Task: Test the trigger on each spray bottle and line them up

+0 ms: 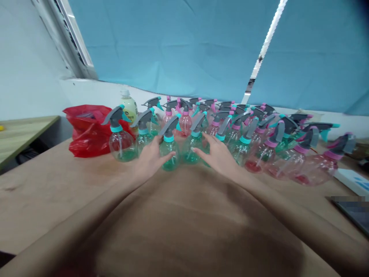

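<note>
My left hand (151,156) curves around the left side of a green spray bottle (169,163), its thumb across the front and its fingertips partly hidden behind. My right hand (219,154) is cupped at the right side of another green spray bottle (189,151), thumb at the front and fingers toward the back. Both bottles stand upright on the wooden table (173,200), a small gap between them, with grey trigger heads and turquoise collars. More green bottles stand left of my left hand, the outermost one (122,148) nearest a bag.
Several pink and green spray bottles (259,154) crowd the back and right. A red plastic bag (89,132) and a pale capped bottle (128,105) stand at left. A white box (353,181) and a dark flat device (351,209) lie at right. Blue sheeting covers the wall behind.
</note>
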Demonstrator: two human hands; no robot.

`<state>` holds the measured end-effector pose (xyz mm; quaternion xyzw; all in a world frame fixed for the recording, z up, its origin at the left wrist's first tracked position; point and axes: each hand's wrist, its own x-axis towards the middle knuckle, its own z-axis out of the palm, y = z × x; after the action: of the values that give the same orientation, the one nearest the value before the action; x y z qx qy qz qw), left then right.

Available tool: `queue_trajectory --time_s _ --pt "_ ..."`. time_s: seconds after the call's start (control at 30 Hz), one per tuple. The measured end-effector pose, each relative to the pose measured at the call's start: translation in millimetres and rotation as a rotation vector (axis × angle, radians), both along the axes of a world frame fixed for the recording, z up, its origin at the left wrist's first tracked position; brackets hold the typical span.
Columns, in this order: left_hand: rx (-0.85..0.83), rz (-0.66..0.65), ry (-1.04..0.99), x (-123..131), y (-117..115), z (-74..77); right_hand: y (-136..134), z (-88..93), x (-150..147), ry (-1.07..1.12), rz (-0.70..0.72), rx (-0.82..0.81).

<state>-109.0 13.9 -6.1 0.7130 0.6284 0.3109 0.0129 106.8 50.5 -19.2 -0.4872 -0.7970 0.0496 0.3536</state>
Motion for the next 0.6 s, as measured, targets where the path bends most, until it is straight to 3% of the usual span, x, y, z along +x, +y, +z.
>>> queue_trajectory --time_s 0.27,0.6 --pt "-0.064 0.001 -0.071 2 13 1.7 21 -0.1 -16 0.028 -0.061 -0.063" --pt "-0.006 0.003 -0.018 0 28 -4.1 30 -3.7 -21 -0.003 -0.076 -0.086"
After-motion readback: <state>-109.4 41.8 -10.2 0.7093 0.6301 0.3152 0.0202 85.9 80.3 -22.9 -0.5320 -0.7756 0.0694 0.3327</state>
